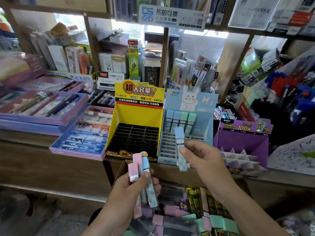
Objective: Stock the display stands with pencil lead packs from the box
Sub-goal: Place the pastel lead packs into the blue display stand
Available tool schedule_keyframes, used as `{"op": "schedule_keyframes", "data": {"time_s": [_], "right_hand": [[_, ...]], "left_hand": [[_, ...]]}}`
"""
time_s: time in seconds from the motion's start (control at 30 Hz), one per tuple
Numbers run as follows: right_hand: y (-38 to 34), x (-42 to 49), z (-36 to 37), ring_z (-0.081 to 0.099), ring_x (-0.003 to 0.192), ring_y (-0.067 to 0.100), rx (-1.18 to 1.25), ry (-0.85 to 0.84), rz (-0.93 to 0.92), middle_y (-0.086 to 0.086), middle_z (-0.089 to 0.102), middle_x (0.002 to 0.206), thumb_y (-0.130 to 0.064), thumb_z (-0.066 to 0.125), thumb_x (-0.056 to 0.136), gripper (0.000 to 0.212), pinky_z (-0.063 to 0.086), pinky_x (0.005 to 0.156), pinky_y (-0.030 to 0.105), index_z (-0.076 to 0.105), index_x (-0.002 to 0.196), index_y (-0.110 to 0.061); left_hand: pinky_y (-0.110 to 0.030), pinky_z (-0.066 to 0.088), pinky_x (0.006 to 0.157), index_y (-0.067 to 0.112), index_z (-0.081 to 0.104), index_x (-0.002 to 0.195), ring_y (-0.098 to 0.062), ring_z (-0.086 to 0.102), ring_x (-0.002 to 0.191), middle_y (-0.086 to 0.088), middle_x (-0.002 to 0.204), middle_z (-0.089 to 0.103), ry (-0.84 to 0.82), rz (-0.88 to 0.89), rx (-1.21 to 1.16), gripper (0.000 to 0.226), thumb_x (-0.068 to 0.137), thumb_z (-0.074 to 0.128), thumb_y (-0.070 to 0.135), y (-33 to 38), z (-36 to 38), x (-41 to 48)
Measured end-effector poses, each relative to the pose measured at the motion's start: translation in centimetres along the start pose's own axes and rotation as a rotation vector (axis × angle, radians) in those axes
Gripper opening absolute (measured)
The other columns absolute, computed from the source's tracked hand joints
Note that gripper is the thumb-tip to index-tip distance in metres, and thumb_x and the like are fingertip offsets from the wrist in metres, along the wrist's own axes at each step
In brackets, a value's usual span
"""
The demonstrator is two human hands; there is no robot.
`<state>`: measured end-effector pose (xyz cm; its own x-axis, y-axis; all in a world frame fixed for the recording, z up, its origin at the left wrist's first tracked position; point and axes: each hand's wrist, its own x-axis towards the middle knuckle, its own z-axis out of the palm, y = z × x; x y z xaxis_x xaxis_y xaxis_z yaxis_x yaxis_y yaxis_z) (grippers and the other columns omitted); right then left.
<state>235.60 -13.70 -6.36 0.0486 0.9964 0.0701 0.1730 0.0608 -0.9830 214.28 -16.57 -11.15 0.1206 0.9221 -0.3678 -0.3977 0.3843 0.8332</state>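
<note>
My right grip (202, 157), centre right of the frame, pinches one blue-capped lead pack (180, 145) roughly upright in front of the grey slots of the blue rabbit stand (206, 106). The stand's back row holds four packs (179, 122). My left grip (131, 189), lower centre, is clamped round a bundle of pink and blue packs (139, 167) above the cardboard box (167, 174) of loose packs. The yellow stand (136, 114) sits left of the blue one on the surface (34, 138).

One wide-angle head-worn view looks forward and down, close over the front edge of the counter (30, 138), facing the shelves (228, 65) behind
</note>
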Motion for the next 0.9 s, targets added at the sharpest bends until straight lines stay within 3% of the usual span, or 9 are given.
{"op": "schedule_keyframes", "data": {"time_s": [0.2, 0.33, 0.4, 0.7, 0.9], "right_hand": [[-0.7, 4.6, 0.0, 0.068, 0.074, 0.002, -0.249, 0.157, -0.207, -0.01, 0.073, 0.08, -0.015, 0.078, 0.091, 0.011, 0.057, 0.072, 0.019, 0.072, 0.087, -0.024], [-1.0, 7.3, 0.5, 0.073, 0.084, 0.018, -0.3, 0.177, -0.191, -0.001, 0.075, 0.084, -0.017, 0.075, 0.094, 0.005, 0.062, 0.083, 0.043, 0.075, 0.093, -0.012], [-0.9, 8.3, 0.9, 0.073, 0.083, 0.02, -0.331, 0.18, -0.187, 0.003, 0.075, 0.083, -0.015, 0.073, 0.095, 0.008, 0.061, 0.083, 0.048, 0.075, 0.093, -0.008], [0.3, 9.4, 1.1, 0.071, 0.08, 0.018, -0.46, 0.127, -0.165, 0.002, 0.074, 0.082, -0.009, 0.069, 0.096, 0.007, 0.061, 0.083, 0.048, 0.075, 0.094, -0.006], [0.3, 9.7, 1.9, 0.07, 0.078, 0.016, -0.531, 0.13, -0.17, 0.0, 0.074, 0.079, -0.012, 0.069, 0.096, 0.01, 0.061, 0.08, 0.044, 0.075, 0.089, -0.008]], "left_hand": [[-0.032, 0.06, 0.063, 0.004, 0.069, 0.114, -0.034, 0.076, 0.082, -0.024, 0.094, 0.076, 0.014, 0.046, 0.043, 0.019, 0.098, 0.061, 0.01, -0.2, -0.5, 0.3], [-0.029, 0.06, 0.059, 0.0, 0.07, 0.111, -0.031, 0.077, 0.074, -0.022, 0.087, 0.077, 0.023, 0.05, 0.027, 0.017, 0.097, 0.061, 0.006, -0.3, -0.5, 0.5], [-0.028, 0.059, 0.057, 0.0, 0.07, 0.11, -0.028, 0.077, 0.071, -0.02, 0.084, 0.077, 0.026, 0.054, 0.028, 0.016, 0.097, 0.062, 0.004, -0.4, -0.5, 0.6], [-0.031, 0.061, 0.063, 0.006, 0.071, 0.113, -0.034, 0.077, 0.084, -0.022, 0.096, 0.078, 0.001, 0.031, 0.043, 0.019, 0.097, 0.063, 0.008, -0.7, -0.9, 1.0], [-0.027, 0.059, 0.059, 0.003, 0.07, 0.114, -0.027, 0.078, 0.077, -0.02, 0.092, 0.078, -0.014, 0.039, 0.057, 0.019, 0.098, 0.062, 0.008, -0.6, -0.6, 0.9]]}}
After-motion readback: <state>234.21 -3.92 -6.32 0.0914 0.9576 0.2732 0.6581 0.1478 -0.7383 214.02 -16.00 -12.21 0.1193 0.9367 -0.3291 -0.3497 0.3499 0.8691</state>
